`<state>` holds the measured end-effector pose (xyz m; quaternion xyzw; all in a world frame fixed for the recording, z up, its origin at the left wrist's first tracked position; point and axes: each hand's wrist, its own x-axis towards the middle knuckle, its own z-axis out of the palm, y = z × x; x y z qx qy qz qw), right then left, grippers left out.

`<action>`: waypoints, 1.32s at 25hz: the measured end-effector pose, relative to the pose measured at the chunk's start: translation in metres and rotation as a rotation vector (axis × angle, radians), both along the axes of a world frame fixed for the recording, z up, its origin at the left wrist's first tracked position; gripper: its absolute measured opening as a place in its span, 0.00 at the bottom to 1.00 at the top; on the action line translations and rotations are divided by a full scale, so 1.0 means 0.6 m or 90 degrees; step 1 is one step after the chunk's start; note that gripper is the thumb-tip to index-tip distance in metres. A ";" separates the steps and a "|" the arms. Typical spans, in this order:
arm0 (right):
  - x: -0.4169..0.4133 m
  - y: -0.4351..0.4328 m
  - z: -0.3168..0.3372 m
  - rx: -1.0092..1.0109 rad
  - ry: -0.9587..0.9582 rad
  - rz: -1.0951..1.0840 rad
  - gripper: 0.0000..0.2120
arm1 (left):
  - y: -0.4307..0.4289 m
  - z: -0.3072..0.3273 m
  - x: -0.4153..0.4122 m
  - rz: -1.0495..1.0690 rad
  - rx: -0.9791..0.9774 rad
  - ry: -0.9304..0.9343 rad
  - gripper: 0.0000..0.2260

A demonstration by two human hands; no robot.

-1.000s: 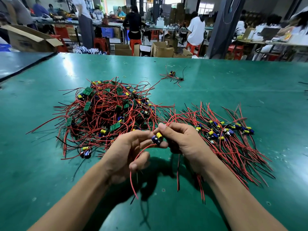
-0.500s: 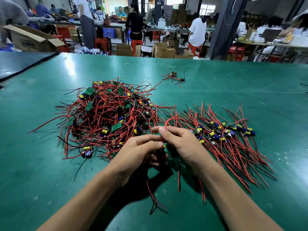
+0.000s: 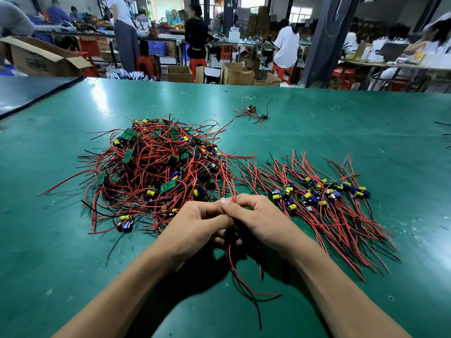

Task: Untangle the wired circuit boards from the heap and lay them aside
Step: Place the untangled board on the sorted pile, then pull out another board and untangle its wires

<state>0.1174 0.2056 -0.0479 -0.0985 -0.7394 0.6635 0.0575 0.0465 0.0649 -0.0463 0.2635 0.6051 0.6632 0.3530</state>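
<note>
A tangled heap [image 3: 156, 167] of small green circuit boards with red and black wires lies at the centre left of the green table [image 3: 341, 123]. To its right lies a laid-out row of boards [image 3: 324, 193], their wires fanned towards me. Just in front of the heap, my left hand [image 3: 192, 230] and my right hand [image 3: 261, 220] meet. Both grip one wired board [image 3: 231, 234], which is mostly hidden between the fingers. Its red wires [image 3: 234, 193] stick up between the fingertips. More red and black wires [image 3: 244, 284] trail from under my hands towards me.
A small separate cluster of wired boards [image 3: 252, 112] lies farther back on the table. A dark mat [image 3: 29, 93] covers the far left corner. Beyond the table stand cardboard boxes [image 3: 236, 74], red stools and several people at other benches.
My hands have closed together around the board, so its yellow and blue parts no longer show. The wires below my hands have swung from the left to hang straighter towards me.
</note>
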 end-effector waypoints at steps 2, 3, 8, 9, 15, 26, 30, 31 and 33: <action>-0.002 0.009 0.003 0.078 0.029 -0.038 0.12 | -0.002 0.002 -0.003 -0.013 -0.012 -0.026 0.08; -0.002 0.014 0.003 0.098 0.045 -0.061 0.14 | -0.002 0.004 -0.005 -0.017 -0.014 -0.055 0.06; 0.002 0.032 0.012 0.179 0.093 -0.150 0.12 | -0.001 0.013 -0.008 -0.050 -0.016 -0.150 0.06; 0.001 0.031 0.013 0.179 0.104 -0.170 0.11 | 0.000 0.013 -0.008 -0.050 -0.012 -0.156 0.07; -0.005 0.017 0.005 0.155 0.130 -0.174 0.13 | 0.003 0.006 0.000 -0.025 -0.034 -0.131 0.06; -0.004 0.016 -0.006 -0.048 -0.006 -0.063 0.13 | 0.000 -0.001 -0.005 0.009 0.002 -0.048 0.05; -0.009 0.034 -0.011 0.103 0.090 -0.224 0.09 | 0.001 0.003 -0.002 -0.022 -0.005 -0.020 0.07; -0.010 0.040 -0.012 0.132 0.109 -0.264 0.10 | 0.001 0.005 0.000 -0.033 -0.005 -0.019 0.07; -0.012 0.048 -0.014 0.173 0.135 -0.334 0.11 | 0.000 0.009 0.001 -0.050 -0.006 -0.020 0.07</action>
